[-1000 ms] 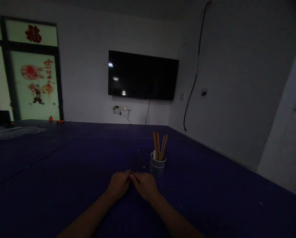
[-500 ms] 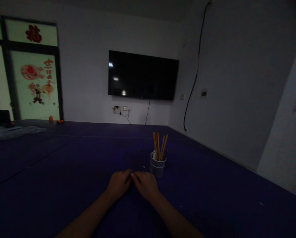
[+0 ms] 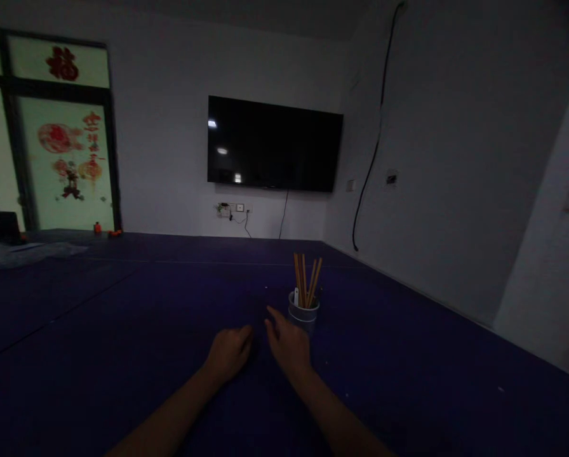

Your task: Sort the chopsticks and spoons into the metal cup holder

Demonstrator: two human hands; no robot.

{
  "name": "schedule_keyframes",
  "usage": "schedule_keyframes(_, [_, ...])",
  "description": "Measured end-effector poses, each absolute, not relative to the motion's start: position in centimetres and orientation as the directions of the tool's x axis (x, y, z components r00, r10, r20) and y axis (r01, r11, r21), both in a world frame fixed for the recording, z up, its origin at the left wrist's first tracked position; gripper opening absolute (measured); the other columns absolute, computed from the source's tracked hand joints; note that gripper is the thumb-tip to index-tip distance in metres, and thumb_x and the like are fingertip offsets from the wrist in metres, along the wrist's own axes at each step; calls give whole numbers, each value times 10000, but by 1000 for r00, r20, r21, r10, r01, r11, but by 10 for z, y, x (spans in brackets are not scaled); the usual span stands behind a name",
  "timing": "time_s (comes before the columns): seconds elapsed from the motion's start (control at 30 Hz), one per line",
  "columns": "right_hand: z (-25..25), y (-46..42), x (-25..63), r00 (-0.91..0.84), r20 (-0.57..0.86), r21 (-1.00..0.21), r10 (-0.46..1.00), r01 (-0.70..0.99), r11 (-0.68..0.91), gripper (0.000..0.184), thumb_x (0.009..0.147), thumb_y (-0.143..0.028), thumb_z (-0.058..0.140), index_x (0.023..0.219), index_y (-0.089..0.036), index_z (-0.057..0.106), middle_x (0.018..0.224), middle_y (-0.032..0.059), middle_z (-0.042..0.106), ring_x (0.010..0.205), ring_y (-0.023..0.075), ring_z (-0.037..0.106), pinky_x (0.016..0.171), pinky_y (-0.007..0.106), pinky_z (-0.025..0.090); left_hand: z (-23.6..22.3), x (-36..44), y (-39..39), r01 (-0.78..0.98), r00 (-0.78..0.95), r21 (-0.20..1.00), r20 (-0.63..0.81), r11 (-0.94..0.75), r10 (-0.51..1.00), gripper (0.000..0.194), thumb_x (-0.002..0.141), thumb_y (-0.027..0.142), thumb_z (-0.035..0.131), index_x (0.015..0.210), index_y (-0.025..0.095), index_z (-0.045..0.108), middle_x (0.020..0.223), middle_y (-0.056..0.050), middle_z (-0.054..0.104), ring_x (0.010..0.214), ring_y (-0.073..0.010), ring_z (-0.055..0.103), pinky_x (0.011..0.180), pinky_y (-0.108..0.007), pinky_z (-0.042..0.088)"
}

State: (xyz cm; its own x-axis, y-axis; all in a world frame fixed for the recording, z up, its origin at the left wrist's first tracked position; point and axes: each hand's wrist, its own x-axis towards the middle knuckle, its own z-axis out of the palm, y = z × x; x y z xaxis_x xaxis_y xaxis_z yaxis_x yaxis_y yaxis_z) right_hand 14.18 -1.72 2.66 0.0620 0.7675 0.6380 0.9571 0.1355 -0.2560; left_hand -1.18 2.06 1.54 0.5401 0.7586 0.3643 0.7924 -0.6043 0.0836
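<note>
My left hand [image 3: 229,353] rests low over the dark blue tabletop [image 3: 170,317], its fingers curled closed. Whatever it may hold is hidden by the hand and the dim light. To its right, my right hand [image 3: 288,343] has its fingers stretched forward and apart, with nothing seen in them. Just beyond that hand stands a grey metal cup [image 3: 303,315], partly covered by it. Several wooden chopsticks [image 3: 305,279] lean upright in the cup, along with a white-handled piece [image 3: 296,296] whose kind I cannot tell.
A crumpled clear plastic sheet [image 3: 32,254] lies at the far left, near small orange objects [image 3: 115,233]. Small pale scraps dot the tabletop. Behind are a wall-mounted television [image 3: 275,143], a hanging black cable [image 3: 374,152] and a glass door [image 3: 65,158] with red decorations.
My right hand has parted from my left, shifting slightly right and forward as its fingers opened. My left hand stays closed in nearly the same place.
</note>
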Motion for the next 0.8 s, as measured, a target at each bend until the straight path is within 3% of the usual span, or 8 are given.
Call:
schedule_keyframes(0.17, [39, -15, 160, 379, 568, -342, 730, 916, -209, 458, 917, -351, 360, 1359, -231, 364, 805, 68, 689, 689, 205, 657, 608, 276, 430, 16, -11, 21, 778, 541, 113, 380, -619, 750, 244, 884, 249, 315, 866, 203, 554, 784, -40, 660, 699, -156, 616, 626, -234, 402])
schedule_keyframes(0.27, [45, -14, 170, 464, 491, -376, 737, 876, -301, 443, 909, -376, 378, 1328, -235, 403, 796, 81, 679, 722, 217, 655, 636, 292, 431, 15, -11, 21, 779, 538, 116, 382, -616, 752, 244, 887, 241, 308, 858, 204, 548, 775, -35, 662, 696, -155, 616, 612, -232, 390])
schedule_keyframes(0.43, [46, -13, 174, 456, 453, -358, 766, 880, -312, 347, 909, -387, 376, 1159, -227, 554, 819, 92, 672, 754, 221, 651, 645, 293, 427, 15, -11, 21, 784, 537, 100, 387, -613, 750, 233, 883, 229, 315, 864, 201, 546, 780, -34, 663, 704, -161, 615, 604, -235, 385])
schedule_keyframes(0.8, [36, -9, 179, 445, 504, -337, 741, 891, -306, 362, 920, -391, 341, 1123, -208, 579, 783, 97, 673, 701, 201, 645, 602, 266, 397, 14, -12, 21, 783, 533, 101, 399, -613, 746, 247, 876, 238, 326, 851, 202, 569, 760, -39, 660, 705, -162, 619, 620, -238, 401])
